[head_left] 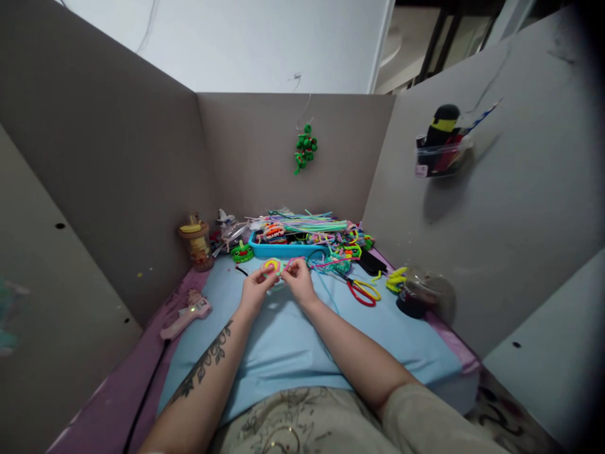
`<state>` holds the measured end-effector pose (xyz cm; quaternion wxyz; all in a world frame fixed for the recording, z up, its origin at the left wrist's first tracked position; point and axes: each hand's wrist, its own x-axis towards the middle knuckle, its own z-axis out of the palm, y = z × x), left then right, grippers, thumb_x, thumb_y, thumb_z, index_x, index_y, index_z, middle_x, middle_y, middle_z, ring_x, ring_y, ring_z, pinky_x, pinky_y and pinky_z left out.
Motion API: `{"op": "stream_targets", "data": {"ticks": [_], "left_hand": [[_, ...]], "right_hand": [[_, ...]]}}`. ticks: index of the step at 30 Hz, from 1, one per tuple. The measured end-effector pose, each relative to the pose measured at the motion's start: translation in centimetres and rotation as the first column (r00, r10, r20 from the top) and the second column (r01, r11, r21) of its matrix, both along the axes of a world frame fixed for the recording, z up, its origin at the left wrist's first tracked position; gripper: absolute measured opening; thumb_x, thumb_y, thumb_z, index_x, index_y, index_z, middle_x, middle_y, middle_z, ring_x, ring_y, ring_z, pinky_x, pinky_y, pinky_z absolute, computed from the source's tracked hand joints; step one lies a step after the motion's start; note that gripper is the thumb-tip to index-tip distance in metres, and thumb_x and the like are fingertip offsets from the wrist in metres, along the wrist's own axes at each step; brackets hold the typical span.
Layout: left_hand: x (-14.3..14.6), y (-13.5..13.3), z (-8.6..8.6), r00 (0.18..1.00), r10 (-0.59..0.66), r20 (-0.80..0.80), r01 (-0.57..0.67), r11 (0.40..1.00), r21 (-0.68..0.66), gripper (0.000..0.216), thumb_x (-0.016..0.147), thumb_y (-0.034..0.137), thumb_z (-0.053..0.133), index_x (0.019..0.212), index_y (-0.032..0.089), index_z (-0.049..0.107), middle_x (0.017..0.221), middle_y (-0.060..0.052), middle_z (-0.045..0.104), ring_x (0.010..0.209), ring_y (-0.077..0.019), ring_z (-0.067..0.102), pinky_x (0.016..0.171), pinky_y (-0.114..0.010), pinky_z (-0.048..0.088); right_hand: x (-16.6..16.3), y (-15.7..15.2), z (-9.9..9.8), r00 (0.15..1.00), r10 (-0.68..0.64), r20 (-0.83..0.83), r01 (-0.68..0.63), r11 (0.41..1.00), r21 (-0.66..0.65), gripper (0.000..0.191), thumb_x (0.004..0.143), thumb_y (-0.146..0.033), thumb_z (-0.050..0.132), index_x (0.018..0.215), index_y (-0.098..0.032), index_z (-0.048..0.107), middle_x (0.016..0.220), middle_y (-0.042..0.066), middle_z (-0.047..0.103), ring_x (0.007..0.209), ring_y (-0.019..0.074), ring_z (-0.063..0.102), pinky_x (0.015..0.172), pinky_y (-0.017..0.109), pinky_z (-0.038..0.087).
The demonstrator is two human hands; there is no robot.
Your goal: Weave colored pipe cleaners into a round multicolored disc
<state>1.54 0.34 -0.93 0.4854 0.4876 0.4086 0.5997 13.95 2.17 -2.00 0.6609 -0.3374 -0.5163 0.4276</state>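
Observation:
A small round piece of coiled yellow and pink pipe cleaner [271, 264] sits between my hands, just above the blue cloth. My left hand [258, 287] is closed around its left side, thumb and fingers pinched together. From the right, my right hand [300, 284] pinches a pink pipe cleaner [293, 260] at the piece's edge. Fingers cover part of the work, so how the strands join cannot be made out. Just beyond my hands stands a blue tray [293, 250] heaped with pipe cleaners [312, 223] in many colours.
Scissors [363, 292] with red and yellow handles lie to the right, near a dark jar [412, 301]. A pink glue gun [186, 317] with a black cord rests at left. Grey panels [255, 139] enclose the table; a green beaded-looking ornament [305, 148] hangs at the back.

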Motion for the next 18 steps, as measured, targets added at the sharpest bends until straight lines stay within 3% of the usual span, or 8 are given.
{"op": "stream_targets", "data": {"ticks": [6, 12, 18], "left_hand": [[-0.35, 0.31, -0.32, 0.999, 0.022, -0.039, -0.023, 0.999, -0.025, 0.052, 0.053, 0.039, 0.076, 0.095, 0.008, 0.066, 0.058, -0.002, 0.062, 0.05, -0.0108, 0.054, 0.051, -0.023, 0.043], [-0.53, 0.04, -0.04, 0.996, -0.026, -0.08, 0.029, 0.999, 0.035, 0.048, 0.053, 0.035, 0.077, 0.092, 0.01, 0.068, 0.064, -0.003, 0.064, 0.055, -0.0119, 0.055, 0.055, -0.024, 0.045], [-0.73, 0.01, 0.02, 0.993, 0.022, -0.115, -0.011, 0.996, 0.094, 0.042, 0.053, 0.033, 0.077, 0.088, 0.012, 0.069, 0.08, -0.007, 0.068, 0.067, -0.0158, 0.06, 0.063, -0.027, 0.048]], "right_hand": [[-0.16, 0.02, -0.08, 0.997, 0.051, -0.057, -0.055, 0.997, -0.061, 0.031, 0.059, -0.018, 0.062, 0.073, -0.023, 0.035, 0.057, -0.009, 0.043, 0.048, 0.0085, 0.043, 0.046, 0.021, 0.037], [0.0, 0.01, 0.05, 0.997, 0.058, -0.06, -0.062, 0.996, -0.067, 0.025, 0.061, -0.024, 0.065, 0.075, -0.022, 0.044, 0.058, -0.007, 0.05, 0.052, 0.0108, 0.05, 0.047, 0.022, 0.04], [0.11, 0.01, -0.09, 0.993, 0.106, -0.054, -0.11, 0.991, -0.074, 0.024, 0.062, -0.029, 0.067, 0.076, -0.021, 0.05, 0.061, -0.004, 0.056, 0.054, 0.0118, 0.054, 0.051, 0.024, 0.044]]}}
